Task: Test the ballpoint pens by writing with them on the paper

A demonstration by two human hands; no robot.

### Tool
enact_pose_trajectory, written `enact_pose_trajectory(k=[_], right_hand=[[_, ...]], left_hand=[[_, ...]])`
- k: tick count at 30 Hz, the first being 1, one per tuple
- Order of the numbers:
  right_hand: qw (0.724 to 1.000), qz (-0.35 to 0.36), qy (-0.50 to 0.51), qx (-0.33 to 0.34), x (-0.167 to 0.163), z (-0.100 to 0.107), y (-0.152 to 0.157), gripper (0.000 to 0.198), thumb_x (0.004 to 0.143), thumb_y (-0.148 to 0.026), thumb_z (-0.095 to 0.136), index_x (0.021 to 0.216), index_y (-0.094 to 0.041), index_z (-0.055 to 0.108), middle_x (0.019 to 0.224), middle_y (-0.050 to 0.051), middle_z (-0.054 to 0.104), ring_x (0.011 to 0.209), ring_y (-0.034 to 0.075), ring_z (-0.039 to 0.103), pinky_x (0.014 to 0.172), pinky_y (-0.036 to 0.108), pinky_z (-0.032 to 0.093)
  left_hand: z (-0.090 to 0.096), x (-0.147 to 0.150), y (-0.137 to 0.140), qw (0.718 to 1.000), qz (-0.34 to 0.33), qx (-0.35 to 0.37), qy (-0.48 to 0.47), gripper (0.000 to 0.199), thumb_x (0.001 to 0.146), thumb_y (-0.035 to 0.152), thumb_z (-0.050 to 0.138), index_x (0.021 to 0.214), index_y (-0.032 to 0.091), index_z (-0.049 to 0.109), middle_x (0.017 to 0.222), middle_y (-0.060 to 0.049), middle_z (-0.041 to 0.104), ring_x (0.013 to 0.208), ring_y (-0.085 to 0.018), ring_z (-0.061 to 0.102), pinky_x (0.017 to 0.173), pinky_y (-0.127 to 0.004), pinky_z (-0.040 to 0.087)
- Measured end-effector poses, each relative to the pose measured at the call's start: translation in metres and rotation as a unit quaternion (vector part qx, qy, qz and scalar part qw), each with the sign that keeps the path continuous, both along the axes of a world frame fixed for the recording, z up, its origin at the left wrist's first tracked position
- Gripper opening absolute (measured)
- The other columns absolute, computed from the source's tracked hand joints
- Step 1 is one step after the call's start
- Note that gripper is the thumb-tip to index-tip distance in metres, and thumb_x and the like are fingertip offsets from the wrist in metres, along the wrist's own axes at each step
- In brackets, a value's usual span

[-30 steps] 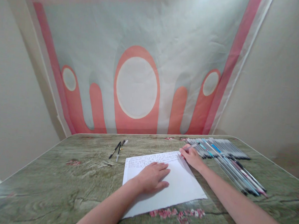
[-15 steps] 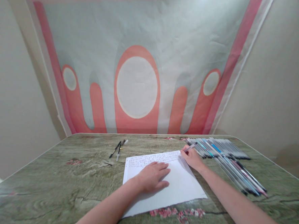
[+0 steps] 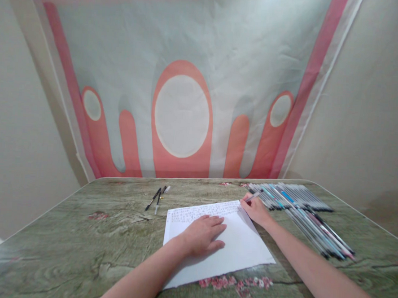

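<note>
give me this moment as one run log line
left hand: palm down on paper | right hand: gripping pen, near paper's upper right corner | pen cluster: right of paper

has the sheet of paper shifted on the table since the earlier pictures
No, no visible shift: the near edge of the paper lies along the same pink blossoms printed on the table.

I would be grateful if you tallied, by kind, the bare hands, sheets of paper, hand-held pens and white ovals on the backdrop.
Hands: 2 (left hand, right hand)
Sheet of paper: 1
Held pen: 1
White ovals on the backdrop: 3
Total: 7
The loose pens at right overlap too much to count.
</note>
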State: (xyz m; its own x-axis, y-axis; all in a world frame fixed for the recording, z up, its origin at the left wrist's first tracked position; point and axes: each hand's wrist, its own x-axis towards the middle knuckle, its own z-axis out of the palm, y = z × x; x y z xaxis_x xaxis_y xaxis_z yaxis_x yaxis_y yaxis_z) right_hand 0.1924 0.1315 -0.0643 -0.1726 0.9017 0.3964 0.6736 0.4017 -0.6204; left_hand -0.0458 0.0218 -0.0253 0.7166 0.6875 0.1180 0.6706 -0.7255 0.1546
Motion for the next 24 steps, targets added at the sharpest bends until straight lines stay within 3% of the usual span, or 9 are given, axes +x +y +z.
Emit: enact_pose_trajectory(k=[24], right_hand=[[1.0,-0.003,-0.002,0.006,0.0005,-0.0001,0.0003,0.017,0.074,-0.03,0.043,0.062,-0.019,0.049,0.056,0.0,0.056,0.056,0.014,0.052,0.055,0.025,0.035]], left_hand=[[0.0025,0.0004,-0.0017,1.0,0.002,-0.003,-0.006,0.05,0.081,0.045,0.042,0.126,0.022,0.041,0.134,-0.007,0.04,0.12,-0.023,0.038,0.099,-0.039,0.028]])
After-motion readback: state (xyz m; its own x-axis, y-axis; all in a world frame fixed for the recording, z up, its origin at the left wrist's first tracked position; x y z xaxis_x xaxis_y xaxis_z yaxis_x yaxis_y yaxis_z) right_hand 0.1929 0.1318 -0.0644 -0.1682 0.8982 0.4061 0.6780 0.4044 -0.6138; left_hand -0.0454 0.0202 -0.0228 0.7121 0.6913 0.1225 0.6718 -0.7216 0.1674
